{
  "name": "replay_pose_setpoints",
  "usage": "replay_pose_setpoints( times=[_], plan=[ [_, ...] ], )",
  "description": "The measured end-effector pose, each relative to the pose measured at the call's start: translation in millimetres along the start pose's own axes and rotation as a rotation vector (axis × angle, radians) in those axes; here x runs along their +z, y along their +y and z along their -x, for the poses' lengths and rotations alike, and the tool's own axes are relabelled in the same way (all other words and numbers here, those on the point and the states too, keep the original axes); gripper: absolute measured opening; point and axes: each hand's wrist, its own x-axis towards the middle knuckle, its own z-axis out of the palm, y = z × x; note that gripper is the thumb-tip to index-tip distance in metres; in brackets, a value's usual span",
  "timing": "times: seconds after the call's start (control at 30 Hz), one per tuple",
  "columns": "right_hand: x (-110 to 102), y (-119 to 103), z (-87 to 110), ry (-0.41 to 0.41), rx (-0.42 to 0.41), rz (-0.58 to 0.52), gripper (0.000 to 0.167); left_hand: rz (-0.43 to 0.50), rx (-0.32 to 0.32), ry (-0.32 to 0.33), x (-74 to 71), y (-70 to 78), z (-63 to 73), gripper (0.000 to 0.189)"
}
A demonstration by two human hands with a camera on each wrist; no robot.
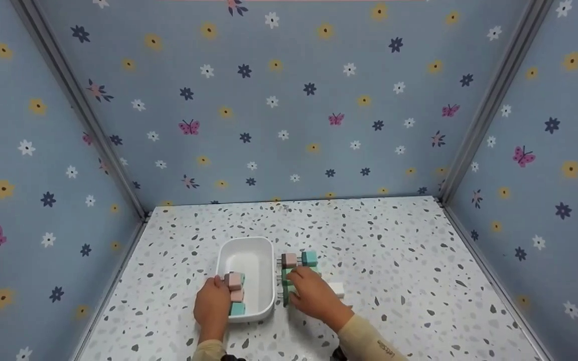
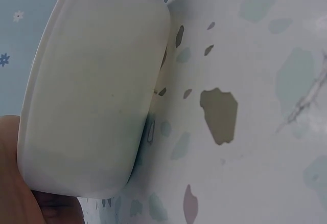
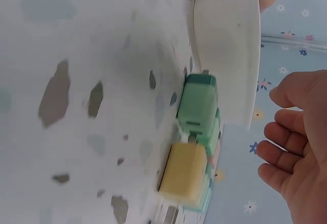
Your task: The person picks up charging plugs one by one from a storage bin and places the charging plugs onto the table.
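My left hand [image 1: 212, 304] grips the rim of a white plastic tub [image 1: 270, 273] at its left side. In the left wrist view the tub's outer wall [image 2: 97, 91] fills much of the picture. Inside the tub sit several small charger plugs, among them a pink plug [image 1: 234, 281] and a teal plug [image 1: 237, 308]. My right hand [image 1: 314, 296] is over a cluster of plugs just right of the tub, its fingers loosely bent and holding nothing. Under it are a green plug [image 3: 198, 104] and a yellow plug [image 3: 184, 173].
Behind the right hand are a pink-and-brown plug [image 1: 289, 259] and a teal plug [image 1: 309, 258], prongs pointing left. A white plug [image 1: 336, 289] lies to its right. Flowered walls [image 1: 289, 100] enclose the speckled tabletop [image 1: 394, 250] at the back and sides.
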Motion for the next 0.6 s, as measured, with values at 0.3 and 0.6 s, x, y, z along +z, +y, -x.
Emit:
replay_pose_setpoints(
  times=[0.3, 0.6],
  plan=[
    [8.3, -26.9, -15.4, -0.074, -0.025, -0.013, 0.039, 0.004, 0.009, 0.017, -2.6, 1.8, -0.3, 0.051],
    [21.7, -43.4, -27.4, -0.131, -0.088, -0.029, 0.039, 0.005, 0.008, 0.01, -1.9, -0.7, 0.3, 0.049]
  ],
)
